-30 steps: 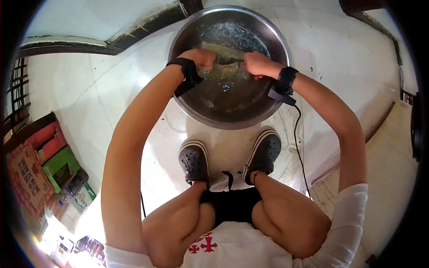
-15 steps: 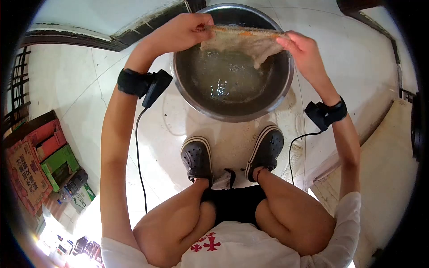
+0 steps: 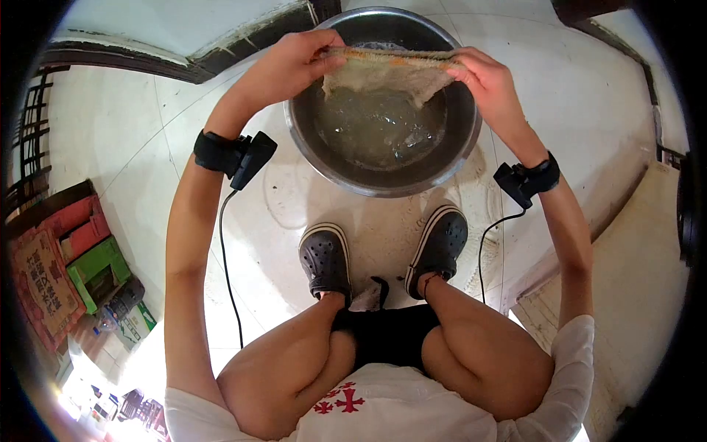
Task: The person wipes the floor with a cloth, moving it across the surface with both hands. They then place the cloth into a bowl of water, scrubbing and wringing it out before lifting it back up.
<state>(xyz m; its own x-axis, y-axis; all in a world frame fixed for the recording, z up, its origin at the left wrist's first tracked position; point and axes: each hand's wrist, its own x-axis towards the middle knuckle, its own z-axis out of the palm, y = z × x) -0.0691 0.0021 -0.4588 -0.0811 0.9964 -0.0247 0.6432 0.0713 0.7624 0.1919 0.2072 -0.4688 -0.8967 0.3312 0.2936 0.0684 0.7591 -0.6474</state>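
Observation:
A wet, beige cloth (image 3: 390,74) with orange marks along its upper edge is stretched between my two hands. My left hand (image 3: 313,55) pinches one upper corner, and my right hand (image 3: 486,77) grips the opposite one. Below it, a round metal basin (image 3: 383,190) holds murky, greyish water (image 3: 375,136) with ripples and glints on its surface. The cloth hangs over the far half of the basin, its lower edge right at the water in this view.
Between my feet in dark clogs (image 3: 325,258) and the basin lies pale tiled floor (image 3: 375,221). Cardboard boxes (image 3: 48,287) and a green box (image 3: 99,272) stand at the left. Black cords (image 3: 227,258) hang from the wrist devices. A wall edge (image 3: 206,62) runs behind the basin.
Both hands have shifted slightly left and a little toward me, with the cloth still stretched between them. The water's ripples and glints have changed.

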